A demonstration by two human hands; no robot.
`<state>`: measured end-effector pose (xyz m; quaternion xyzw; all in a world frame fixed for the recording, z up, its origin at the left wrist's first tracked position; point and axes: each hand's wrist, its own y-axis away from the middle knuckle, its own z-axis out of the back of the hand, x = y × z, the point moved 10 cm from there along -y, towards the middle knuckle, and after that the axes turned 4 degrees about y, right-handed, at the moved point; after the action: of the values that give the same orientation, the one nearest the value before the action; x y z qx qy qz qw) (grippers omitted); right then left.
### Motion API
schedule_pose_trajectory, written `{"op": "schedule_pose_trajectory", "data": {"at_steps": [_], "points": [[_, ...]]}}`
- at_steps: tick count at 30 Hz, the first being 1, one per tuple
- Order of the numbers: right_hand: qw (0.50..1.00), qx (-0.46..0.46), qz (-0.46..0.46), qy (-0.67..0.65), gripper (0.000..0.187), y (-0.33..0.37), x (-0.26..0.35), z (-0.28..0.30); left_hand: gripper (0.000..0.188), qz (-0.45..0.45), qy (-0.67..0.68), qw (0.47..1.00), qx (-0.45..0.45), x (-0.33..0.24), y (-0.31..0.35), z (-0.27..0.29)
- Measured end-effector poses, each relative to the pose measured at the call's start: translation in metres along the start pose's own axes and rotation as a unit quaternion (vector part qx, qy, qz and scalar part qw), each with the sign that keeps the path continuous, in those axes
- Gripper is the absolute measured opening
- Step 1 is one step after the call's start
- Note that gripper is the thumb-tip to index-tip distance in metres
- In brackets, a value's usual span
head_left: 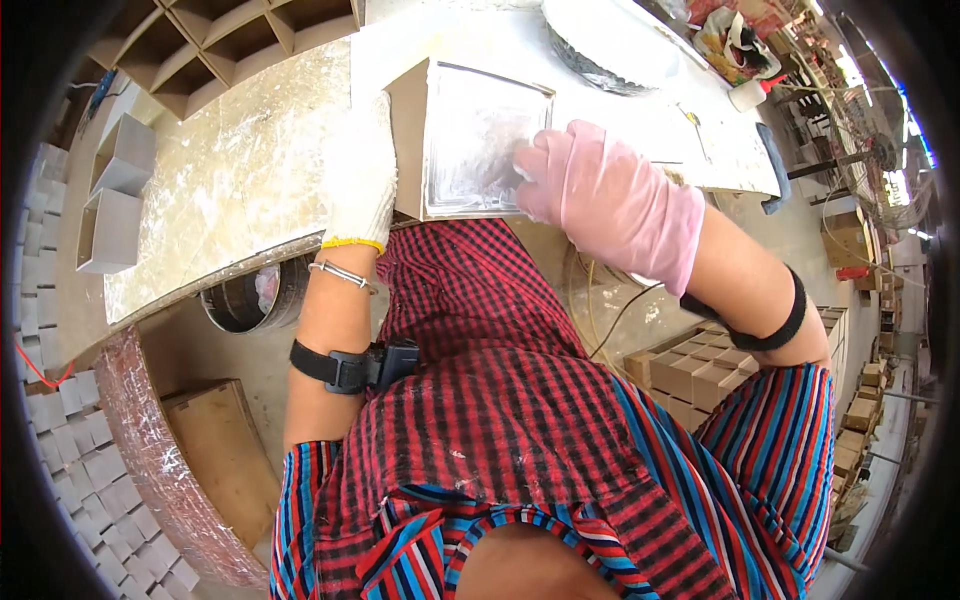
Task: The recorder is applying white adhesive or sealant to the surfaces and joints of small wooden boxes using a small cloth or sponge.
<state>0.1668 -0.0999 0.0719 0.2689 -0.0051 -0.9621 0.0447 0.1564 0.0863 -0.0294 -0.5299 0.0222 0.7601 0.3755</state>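
A grey-brown box (406,140) lies at the near edge of the worktable (230,190), its rimmed upper face smeared with a white paste (470,130). My right hand (605,185), in a loose pink glove, is over the right side of that face with its fingers curled in. Something small and pale shows at the fingertips, too hidden to name. Along the box's left side rests my left hand (360,175), in a white knit glove with a yellow cuff. Its fingers are lost in the glare, so their grip does not show.
A large round white pan (600,85) with a dark rim stands at the back. Box dividers (215,40) occupy the far left, above two small open grey boxes (108,232). A bucket (245,310) is under the table. Stacked cartons (690,375) stand at lower right.
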Motion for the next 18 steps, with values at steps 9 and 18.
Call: {"op": "schedule_pose_trajectory", "data": {"at_steps": [9,18], "points": [[0.993,-0.078,-0.040,-0.075,0.017,0.009,-0.022,-0.005,0.035,-0.083,-0.091,0.992,0.008,-0.036,0.001,0.005],[0.984,-0.005,-0.060,-0.170,0.027,0.013,-0.022,-0.005,0.038,-0.025,-0.060,0.998,-0.017,-0.041,0.000,0.018]]}}
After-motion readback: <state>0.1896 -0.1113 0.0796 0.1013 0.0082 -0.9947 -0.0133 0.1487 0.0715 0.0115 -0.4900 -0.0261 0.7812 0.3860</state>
